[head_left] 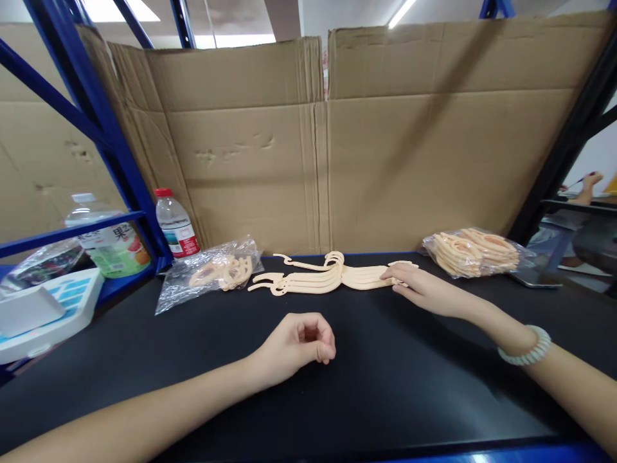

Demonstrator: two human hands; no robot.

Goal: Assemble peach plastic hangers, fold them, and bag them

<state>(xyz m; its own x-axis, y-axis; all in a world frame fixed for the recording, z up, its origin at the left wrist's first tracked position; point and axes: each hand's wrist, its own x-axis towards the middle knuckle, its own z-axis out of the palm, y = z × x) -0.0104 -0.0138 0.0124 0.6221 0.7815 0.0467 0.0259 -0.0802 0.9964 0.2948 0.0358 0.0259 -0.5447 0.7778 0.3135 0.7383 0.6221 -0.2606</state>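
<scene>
We're leaning over the black surface (385, 386), w/ cardboard (299, 148) walling off the back. Cream plastic hangers (318, 276) are lying in a flat stack mid-surface; our right hand (424, 289) is resting open on their right end, fingertips touching, not gripping. Our left hand (299, 344) is sitting loosely clenched, holding nothing, just in front of the stack & apart from it. Bagged hangers left (212, 273) & right (475, 252); count hard to make out thru plastic. Bottle (176, 223) is standing at back left.

Matt, seemingly plastic hangers (332, 275)
</scene>
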